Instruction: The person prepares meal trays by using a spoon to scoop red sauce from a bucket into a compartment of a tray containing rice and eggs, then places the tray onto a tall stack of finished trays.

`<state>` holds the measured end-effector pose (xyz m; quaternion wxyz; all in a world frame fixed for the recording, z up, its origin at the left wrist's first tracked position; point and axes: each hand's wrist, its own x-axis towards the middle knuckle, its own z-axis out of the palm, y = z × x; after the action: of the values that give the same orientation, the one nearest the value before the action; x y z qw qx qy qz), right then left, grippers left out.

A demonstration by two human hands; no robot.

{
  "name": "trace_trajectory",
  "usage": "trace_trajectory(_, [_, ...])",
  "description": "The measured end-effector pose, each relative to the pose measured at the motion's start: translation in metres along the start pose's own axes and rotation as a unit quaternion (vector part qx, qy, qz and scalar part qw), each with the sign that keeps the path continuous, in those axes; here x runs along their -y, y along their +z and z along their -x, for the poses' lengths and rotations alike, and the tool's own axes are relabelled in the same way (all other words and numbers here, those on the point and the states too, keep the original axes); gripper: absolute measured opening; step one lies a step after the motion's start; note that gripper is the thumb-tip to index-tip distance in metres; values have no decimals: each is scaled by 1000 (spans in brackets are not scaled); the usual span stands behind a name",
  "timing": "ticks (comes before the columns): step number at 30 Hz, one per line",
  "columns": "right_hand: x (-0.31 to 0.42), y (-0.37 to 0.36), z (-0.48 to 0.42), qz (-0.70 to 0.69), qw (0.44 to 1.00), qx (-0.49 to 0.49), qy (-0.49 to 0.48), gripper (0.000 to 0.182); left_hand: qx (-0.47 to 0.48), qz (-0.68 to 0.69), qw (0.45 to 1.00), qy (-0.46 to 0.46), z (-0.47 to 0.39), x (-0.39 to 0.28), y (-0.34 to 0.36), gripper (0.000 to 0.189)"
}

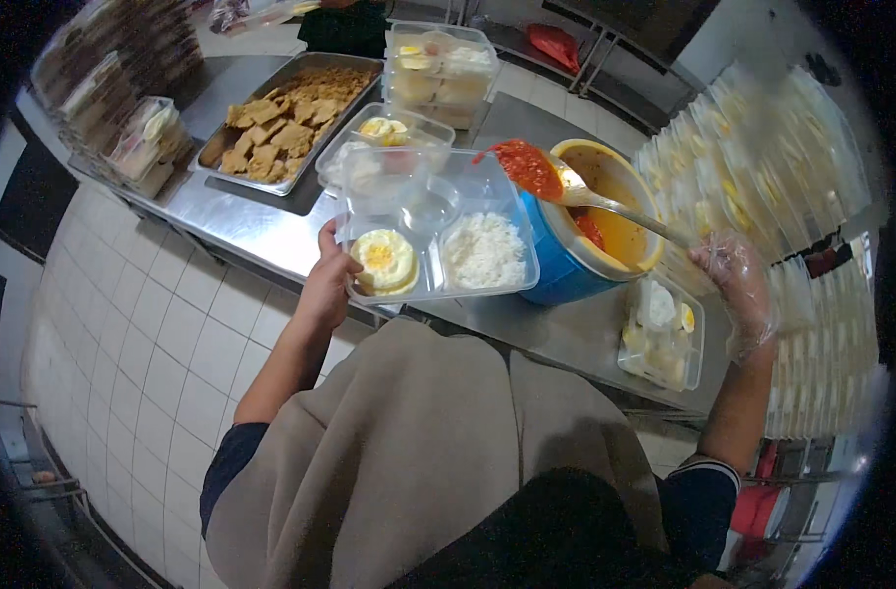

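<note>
A clear plastic compartment meal tray (427, 283) is gripped at its left edge by my bare left hand (332, 276). A fried egg (384, 261) lies in its lower left compartment and white rice (485, 252) in the lower right one. My right hand (735, 283), in a clear plastic glove, grips the handle of a metal serving spoon (625, 212). Red chili sauce (525, 169) heaps the spoon's bowl, between the tray and a blue bucket with a cream rim (652, 254). Orange liquid and some red sauce show inside the bucket.
A steel pan (286, 184) of browned flat pieces stands on the steel table (220, 210). Another filled tray (441, 132) lies behind mine, near stacked filled trays (441, 77). More trays (694, 375) stand right of the bucket, beside tall stacks (757, 162). A person's dark clothing shows at the top.
</note>
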<state>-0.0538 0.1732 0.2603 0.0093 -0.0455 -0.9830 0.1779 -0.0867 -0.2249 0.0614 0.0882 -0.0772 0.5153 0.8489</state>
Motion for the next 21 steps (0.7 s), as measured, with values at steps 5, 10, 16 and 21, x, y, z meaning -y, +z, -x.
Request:
trace_trajectory(5, [18, 10, -27, 46, 991, 17, -127, 28, 6, -7, 1000, 19, 0, 3, -1, 69])
trace_trajectory(10, [75, 4, -51, 250, 932, 27, -261, 24, 7, -12, 1000, 20, -1, 1, -7, 70])
trace_trajectory(16, [141, 13, -71, 350, 868, -4, -352, 23, 23, -47, 999, 16, -3, 1, -10, 71])
trace_trajectory(21, [145, 24, -68, 356, 853, -39, -379, 22, 8, -29, 1000, 10, -3, 5, -15, 70])
